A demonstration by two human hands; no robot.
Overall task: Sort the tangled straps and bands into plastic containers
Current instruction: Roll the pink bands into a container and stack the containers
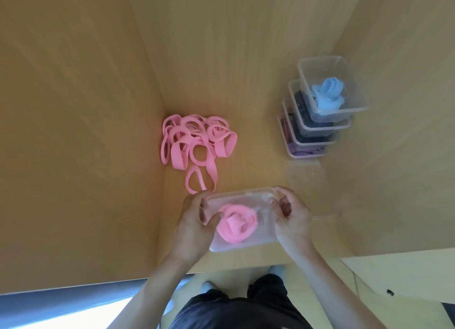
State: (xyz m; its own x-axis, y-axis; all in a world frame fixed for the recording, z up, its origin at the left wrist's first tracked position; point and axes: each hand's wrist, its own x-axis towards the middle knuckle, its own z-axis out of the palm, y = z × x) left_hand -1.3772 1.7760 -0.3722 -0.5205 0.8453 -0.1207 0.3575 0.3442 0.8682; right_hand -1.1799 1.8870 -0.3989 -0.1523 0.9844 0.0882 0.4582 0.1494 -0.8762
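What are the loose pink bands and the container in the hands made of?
Pink bands: likely flat elastic fabric or rubber, matte; they slump in soft loops. Container: clear, faintly frosted plastic; the pink coil inside shows through.

Warm soft daylight, wide-angle edge distortion

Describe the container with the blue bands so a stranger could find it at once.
On the wooden table, look by the right wall, where clear plastic containers stand in a stack. It is the top container, the only one holding light blue bands; those beneath hold dark and purple ones.
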